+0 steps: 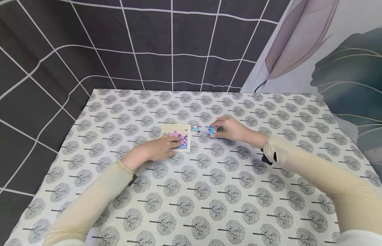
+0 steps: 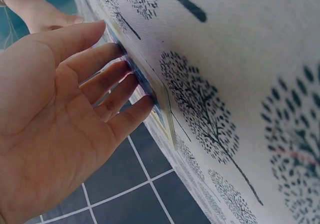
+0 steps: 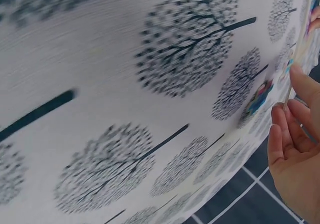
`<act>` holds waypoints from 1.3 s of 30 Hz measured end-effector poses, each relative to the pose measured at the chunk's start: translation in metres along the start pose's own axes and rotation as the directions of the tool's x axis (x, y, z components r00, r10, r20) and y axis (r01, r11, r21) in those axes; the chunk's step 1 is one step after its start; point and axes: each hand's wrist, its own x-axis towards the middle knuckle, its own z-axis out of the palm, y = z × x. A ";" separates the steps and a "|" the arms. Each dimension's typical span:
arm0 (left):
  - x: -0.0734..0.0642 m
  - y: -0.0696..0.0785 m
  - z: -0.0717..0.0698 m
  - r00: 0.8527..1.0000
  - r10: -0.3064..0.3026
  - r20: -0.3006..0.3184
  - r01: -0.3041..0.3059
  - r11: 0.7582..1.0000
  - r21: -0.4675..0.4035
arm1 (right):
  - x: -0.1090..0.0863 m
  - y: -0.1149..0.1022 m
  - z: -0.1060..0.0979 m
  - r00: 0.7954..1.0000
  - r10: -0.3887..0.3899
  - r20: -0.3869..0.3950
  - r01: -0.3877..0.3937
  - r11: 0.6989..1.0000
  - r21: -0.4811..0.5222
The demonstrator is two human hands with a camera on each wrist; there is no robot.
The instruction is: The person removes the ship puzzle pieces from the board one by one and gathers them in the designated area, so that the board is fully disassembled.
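Note:
A flat jigsaw puzzle board (image 1: 185, 148) with a pale frame and a pink, purple and blue picture lies on the cloth. My left hand (image 1: 160, 147) rests over its left side. In the left wrist view the fingers (image 2: 117, 96) are extended and their tips touch the board. To the right of the board, my right hand (image 1: 230, 128) pinches a thin puzzle piece (image 3: 288, 89) between thumb and fingers, its edge towards the right wrist camera. A colourful piece (image 3: 259, 96) lies on the cloth close by. In the head view, multicoloured pieces (image 1: 197, 129) show between board and right hand.
A white tablecloth (image 1: 203, 205) printed with grey trees covers the table. Behind and to the left hangs a dark curtain (image 1: 150, 37) with a white grid. A pale curtain with large leaves (image 1: 357, 78) hangs at the right.

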 end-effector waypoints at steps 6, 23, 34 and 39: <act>-0.004 -0.001 0.002 1.000 -0.006 -0.009 0.006 1.000 -0.007 | -0.014 0.004 -0.003 0.999 0.049 0.013 -0.049 0.999 -0.001; -0.010 -0.003 0.002 0.999 0.030 -0.037 -0.031 0.999 -0.025 | -0.043 0.035 -0.016 0.998 0.064 -0.030 -0.066 0.993 -0.095; -0.007 -0.002 0.000 0.999 0.025 -0.037 -0.026 0.999 -0.025 | -0.052 0.046 -0.020 0.998 0.034 -0.062 -0.041 0.990 -0.132; -0.006 0.000 0.000 0.999 0.041 -0.035 -0.041 0.999 -0.018 | -0.051 0.047 -0.021 0.998 0.048 -0.037 -0.052 0.992 -0.117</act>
